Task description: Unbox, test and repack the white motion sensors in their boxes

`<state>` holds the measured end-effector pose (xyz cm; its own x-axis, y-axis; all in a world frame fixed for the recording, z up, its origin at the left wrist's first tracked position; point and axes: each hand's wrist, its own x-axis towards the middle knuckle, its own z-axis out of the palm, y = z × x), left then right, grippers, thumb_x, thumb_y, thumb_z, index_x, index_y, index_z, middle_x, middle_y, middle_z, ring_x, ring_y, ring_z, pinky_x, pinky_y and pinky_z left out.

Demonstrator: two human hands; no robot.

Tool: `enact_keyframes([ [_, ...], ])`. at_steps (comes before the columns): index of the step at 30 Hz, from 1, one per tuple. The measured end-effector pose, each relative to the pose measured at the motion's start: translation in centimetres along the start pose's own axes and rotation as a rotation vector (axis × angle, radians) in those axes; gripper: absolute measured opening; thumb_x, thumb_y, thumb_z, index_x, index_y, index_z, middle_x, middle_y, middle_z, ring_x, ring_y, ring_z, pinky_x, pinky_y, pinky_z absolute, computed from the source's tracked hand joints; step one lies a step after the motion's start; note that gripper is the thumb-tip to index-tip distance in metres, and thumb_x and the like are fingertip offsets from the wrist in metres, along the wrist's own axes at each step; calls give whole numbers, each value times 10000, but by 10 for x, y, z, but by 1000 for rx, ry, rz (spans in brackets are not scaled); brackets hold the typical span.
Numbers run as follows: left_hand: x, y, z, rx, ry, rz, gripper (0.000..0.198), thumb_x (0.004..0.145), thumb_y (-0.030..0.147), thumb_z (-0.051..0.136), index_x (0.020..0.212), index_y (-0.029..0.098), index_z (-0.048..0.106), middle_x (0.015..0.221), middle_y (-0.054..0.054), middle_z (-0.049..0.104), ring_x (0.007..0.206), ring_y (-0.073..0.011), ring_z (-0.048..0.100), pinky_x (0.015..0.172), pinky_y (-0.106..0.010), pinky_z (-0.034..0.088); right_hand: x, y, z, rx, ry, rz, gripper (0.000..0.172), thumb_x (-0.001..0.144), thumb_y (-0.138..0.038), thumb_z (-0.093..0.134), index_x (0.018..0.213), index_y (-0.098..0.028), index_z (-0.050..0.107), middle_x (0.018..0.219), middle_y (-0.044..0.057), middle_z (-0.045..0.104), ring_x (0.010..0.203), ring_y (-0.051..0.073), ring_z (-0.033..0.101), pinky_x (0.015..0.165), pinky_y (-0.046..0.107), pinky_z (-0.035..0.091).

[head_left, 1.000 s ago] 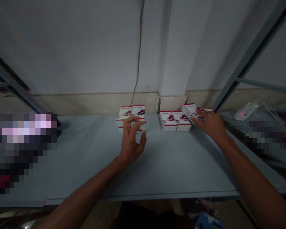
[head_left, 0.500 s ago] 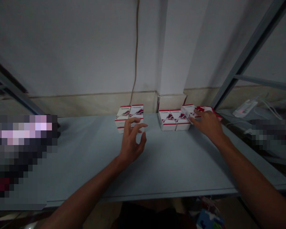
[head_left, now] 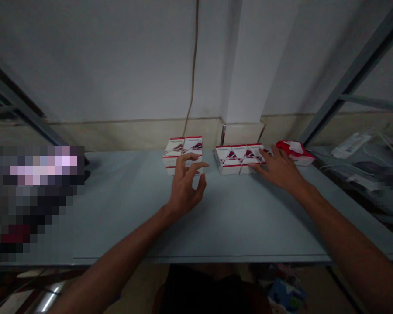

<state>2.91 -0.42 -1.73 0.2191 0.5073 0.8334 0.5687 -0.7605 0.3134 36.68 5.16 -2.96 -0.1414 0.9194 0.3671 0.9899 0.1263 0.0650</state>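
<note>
Shelf (head_left: 216,226) is bearing a row of boxes (head_left: 231,159) lying left to right by the wall (head_left: 118,65); the right hand (head_left: 280,170), fingers spread, is touching its right end, the left hand (head_left: 186,185), fingers curled apart, hovering just before a pair of boxes (head_left: 178,150).

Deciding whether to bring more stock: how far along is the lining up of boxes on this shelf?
Done: a pair of boxes and a row of three boxes stand at the back of the shelf. In hand: the right hand rests on the row's right end; the left hand hovers open by the pair. Left: a loose pack lies apart on the right, and a gap splits the two groups.
</note>
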Motion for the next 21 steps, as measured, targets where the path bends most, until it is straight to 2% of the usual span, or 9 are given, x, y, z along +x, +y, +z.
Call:
enact_keyframes([
  [3,5,-10,-6,118,61,30,235,961,186,601,1185,244,643,1328,-116,543,1268,-267,557,980,-448,589,1,-13,4,44,0,-206,771,1032,-689,396,1695,-308,299,1745,231,267,1591,512,269,1158,824,279],
  [6,12,-35,-19,242,192,-56,282,893,176,649,1166,240,677,1314,-106,571,1273,-290,549,1119,-535,483,3,-28,13,77,13,-422,693,1069,-606,392,1701,-365,240,1775,156,217,1630,463,195,1181,857,170],
  [9,17,-71,-31,165,293,-367,357,848,224,691,1205,246,680,1299,-89,588,1302,-290,548,1182,-531,436,6,-37,24,80,44,-465,629,1087,-536,410,1679,-347,311,1766,110,269,1612,425,280,1216,809,201],
  [12,15,-100,-32,-135,300,-775,466,846,338,728,1296,261,633,1436,-102,561,1319,-299,565,1169,-520,457,9,-38,32,89,67,-428,573,1099,-457,415,1643,-278,407,1729,119,362,1582,394,360,1238,721,283],
  [14,13,-107,-27,-314,273,-934,512,857,402,723,1328,239,604,1462,-127,574,1291,-303,605,1126,-511,502,11,-36,36,103,72,-414,552,1093,-428,443,1615,-249,457,1703,130,412,1574,387,379,1237,697,303],
  [17,9,-104,-16,-449,179,-942,517,888,472,699,1320,203,608,1354,-135,684,1162,-287,699,1022,-476,583,12,-34,38,119,72,-411,537,1075,-407,494,1583,-233,503,1674,140,457,1564,383,402,1236,687,309],
  [21,5,-97,-7,-500,130,-863,526,882,490,739,1313,212,624,1360,-100,717,1215,-267,697,1106,-453,546,12,-38,40,90,81,-384,508,1074,-382,501,1546,-197,539,1674,156,451,1555,400,412,1228,701,309],
])
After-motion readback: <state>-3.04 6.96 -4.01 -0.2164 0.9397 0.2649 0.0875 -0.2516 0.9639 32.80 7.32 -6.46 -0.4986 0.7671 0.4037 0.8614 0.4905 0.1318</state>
